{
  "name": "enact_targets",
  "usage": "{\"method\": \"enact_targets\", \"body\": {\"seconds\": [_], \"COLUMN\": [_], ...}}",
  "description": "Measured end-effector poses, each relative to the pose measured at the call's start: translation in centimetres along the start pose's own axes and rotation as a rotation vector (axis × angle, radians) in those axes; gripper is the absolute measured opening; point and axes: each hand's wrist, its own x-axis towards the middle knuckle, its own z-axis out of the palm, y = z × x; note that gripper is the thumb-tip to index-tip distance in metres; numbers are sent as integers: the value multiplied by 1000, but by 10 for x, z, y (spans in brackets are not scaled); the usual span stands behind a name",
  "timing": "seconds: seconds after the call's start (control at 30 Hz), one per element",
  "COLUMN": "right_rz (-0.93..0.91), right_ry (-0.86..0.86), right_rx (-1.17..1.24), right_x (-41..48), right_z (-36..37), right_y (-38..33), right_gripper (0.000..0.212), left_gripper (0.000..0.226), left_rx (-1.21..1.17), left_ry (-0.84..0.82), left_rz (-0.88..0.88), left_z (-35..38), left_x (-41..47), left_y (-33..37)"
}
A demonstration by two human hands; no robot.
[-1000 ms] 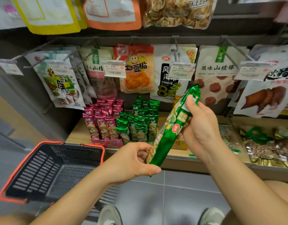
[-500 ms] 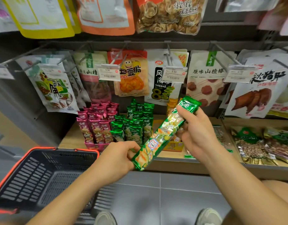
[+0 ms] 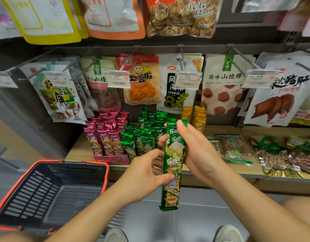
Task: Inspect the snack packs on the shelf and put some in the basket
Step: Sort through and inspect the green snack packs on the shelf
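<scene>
A long green snack pack [image 3: 172, 165] hangs nearly upright in front of the shelf edge. My right hand [image 3: 194, 151] grips its upper half from the right, fingers wrapped round it. My left hand [image 3: 147, 170] touches its lower middle with thumb and fingertips from the left. A black basket with an orange rim [image 3: 51, 191] stands on the floor at the lower left, with nothing inside. More green packs [image 3: 145, 135] and pink packs [image 3: 107, 135] stand in boxes on the wooden shelf [image 3: 238, 170].
Orange packs [image 3: 196, 117] stand behind my right hand. Flat nut bags [image 3: 232, 149] lie on the shelf at right. Hanging snack bags on metal hooks with price tags [image 3: 187, 79] fill the wall above. My shoes [image 3: 227, 233] show on the grey tiled floor.
The green pack has turned from a slant to nearly upright and now shows its front. Both hands shifted their hold on it. The view moved closer to the shelf.
</scene>
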Motion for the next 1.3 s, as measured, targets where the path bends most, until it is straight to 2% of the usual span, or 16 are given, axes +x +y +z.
{"method": "enact_targets", "body": {"seconds": [0.07, 0.13, 0.2, 0.27, 0.33, 0.4, 0.57, 0.7, 0.77, 0.83, 0.9, 0.97, 1.1, 1.17, 1.23, 1.3], "right_rz": [16, -33, -115, -186, -262, -297, -351, -278, -83, 194, 355, 338, 180, 108, 46, 18], "right_ry": [69, 129, 114, 26, -47, -74, -111, -201, -289, -369, -392, -365, -290, -283, -280, -269], "right_rx": [-78, -218, -431, -663, -866, -932, -1124, -1070, -946, -728, -500, -497, -672, -790, -905, -987], "right_x": [-1, -3, -9, -15, -22, -24, -22, -19, -20, -24, -30, -34, -42, -45, -46, -44], "right_z": [2, 4, 8, 12, 13, 13, 8, 4, 1, -2, -5, -9, -19, -26, -32, -37], "right_y": [7, 13, 14, 15, 16, 16, 21, 23, 21, 21, 23, 21, 20, 18, 13, 7], "right_gripper": [56, 42, 27, 20, 25, 28, 38, 52, 53, 59, 67, 66, 51, 49, 42, 45], "left_gripper": [31, 28, 32, 32, 25, 20, 30, 23, 27, 33, 40, 44, 51, 53, 46, 44], "left_rx": [111, 140, -24, -136, -72, -34, 35, 151, 138, 70, 68, 54, -38, -59, -27, -9], "left_ry": [-66, -52, 71, 126, 75, 56, 165, 299, 467, 599, 621, 556, 350, 278, 234, 268], "left_rz": [62, 131, 146, 143, 162, 196, 213, 263, 249, 207, 161, 87, -82, -70, -12, 45], "left_z": [-6, -19, -32, -38, -35, -30, -37, -40, -54, -74, -85, -84, -83, -82, -79, -76], "left_x": [0, 1, 4, 7, 6, 5, 9, 12, 17, 21, 24, 28, 31, 29, 27, 27], "left_y": [3, 11, 17, 20, 20, 19, 12, 16, 15, 14, 11, 11, 17, 25, 30, 29]}}
